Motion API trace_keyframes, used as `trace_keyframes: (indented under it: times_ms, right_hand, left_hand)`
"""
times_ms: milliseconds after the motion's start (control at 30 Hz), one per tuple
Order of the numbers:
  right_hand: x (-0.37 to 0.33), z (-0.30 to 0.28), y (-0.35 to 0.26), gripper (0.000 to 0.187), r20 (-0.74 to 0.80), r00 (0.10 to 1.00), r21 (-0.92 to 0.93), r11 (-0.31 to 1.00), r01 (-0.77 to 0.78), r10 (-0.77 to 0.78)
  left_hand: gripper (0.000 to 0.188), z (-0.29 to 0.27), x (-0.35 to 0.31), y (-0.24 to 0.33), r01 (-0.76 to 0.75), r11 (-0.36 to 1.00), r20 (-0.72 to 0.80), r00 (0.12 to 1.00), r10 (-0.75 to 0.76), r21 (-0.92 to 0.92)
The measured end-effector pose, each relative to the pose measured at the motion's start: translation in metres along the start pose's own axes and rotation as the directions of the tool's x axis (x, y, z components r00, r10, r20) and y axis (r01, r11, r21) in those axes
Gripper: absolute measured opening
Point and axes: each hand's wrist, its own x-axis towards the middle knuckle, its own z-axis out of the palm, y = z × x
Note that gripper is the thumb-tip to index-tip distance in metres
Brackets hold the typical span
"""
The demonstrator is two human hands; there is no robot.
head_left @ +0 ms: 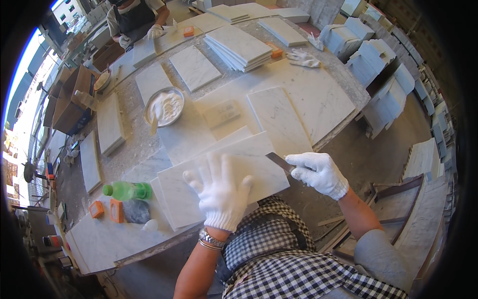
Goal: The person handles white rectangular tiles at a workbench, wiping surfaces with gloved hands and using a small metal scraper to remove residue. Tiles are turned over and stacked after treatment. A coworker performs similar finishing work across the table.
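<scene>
i judge the work on this slab as underway, not finished: my left hand (220, 192), gloved and spread flat with fingers released, presses down on the white marble tile (219, 179) lying on the big stone workbench (318, 94), while my right hand (318, 172), also gloved, is clenched around a flat metal blade (279, 161) whose tip meets the tile's right edge; how much of that edge is treated i cannot tell. beyond my left hand sit more loose tiles and a neat stack of tiles (239, 46), likely waiting. ahead and left of that hand stands a metal bowl of white paste (165, 106). left of it lie a green bottle (127, 190) and orange blocks (105, 210). nothing blocks the blade; another person (134, 20) works at the far end.
</scene>
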Motion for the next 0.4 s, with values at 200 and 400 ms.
trace_keyframes:
  times_ms: [200, 400]
  right_hand:
    - [-0.006, -0.013, -0.001, 0.038, -0.061, 0.989, 0.029, 0.99, -0.135, 0.137]
    - [0.003, 0.002, -0.007, 0.04, -0.02, 0.999, 0.052, 0.998, -0.03, 0.031]
  left_hand:
    - [0.08, -0.002, 0.002, -0.046, 0.259, 0.94, -0.114, 0.964, -0.238, 0.223]
    - [0.095, 0.004, -0.029, 0.034, -0.555, 0.823, 0.154, 0.809, 0.567, -0.119]
